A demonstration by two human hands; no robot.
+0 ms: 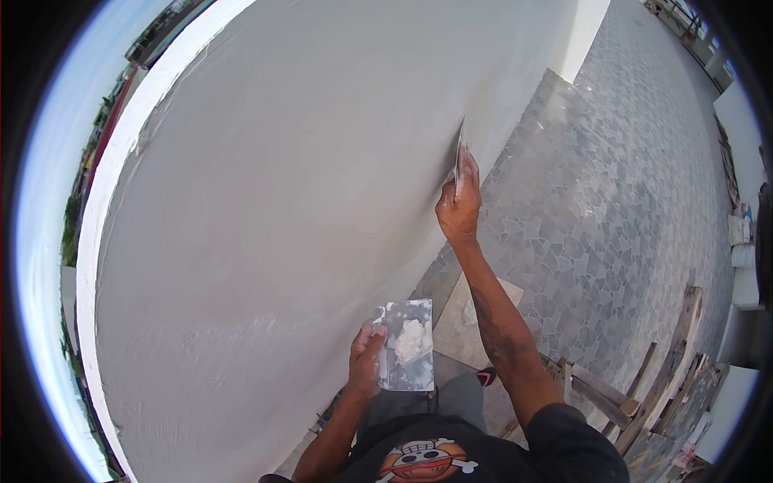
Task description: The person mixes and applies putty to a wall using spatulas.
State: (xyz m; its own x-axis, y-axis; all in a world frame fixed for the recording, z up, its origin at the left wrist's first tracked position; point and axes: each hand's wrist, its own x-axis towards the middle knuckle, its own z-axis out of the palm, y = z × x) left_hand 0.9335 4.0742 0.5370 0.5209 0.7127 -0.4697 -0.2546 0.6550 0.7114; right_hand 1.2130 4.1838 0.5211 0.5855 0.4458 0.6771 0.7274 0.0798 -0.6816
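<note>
My left hand (366,360) grips the left edge of a flat grey rectangular plate (418,375), held level in front of my body. A lump of white putty (412,341) lies on it, with white smears around. Stretched out ahead, my right hand (460,211) is closed around a thin-bladed scraper (460,161), seen almost edge-on against the lower part of the wall (266,177). Grey-white coating covers the wall, smooth through the middle and streaked toward the near end. White residue marks my fingers.
A pale board (464,332) with a white blob lies below my right forearm. Wooden planks (664,374) stand at the lower right. Irregular stone-patterned tiles (596,209) cover the floor along the wall. A white edge (121,157) runs along the wall's top, with sky beyond.
</note>
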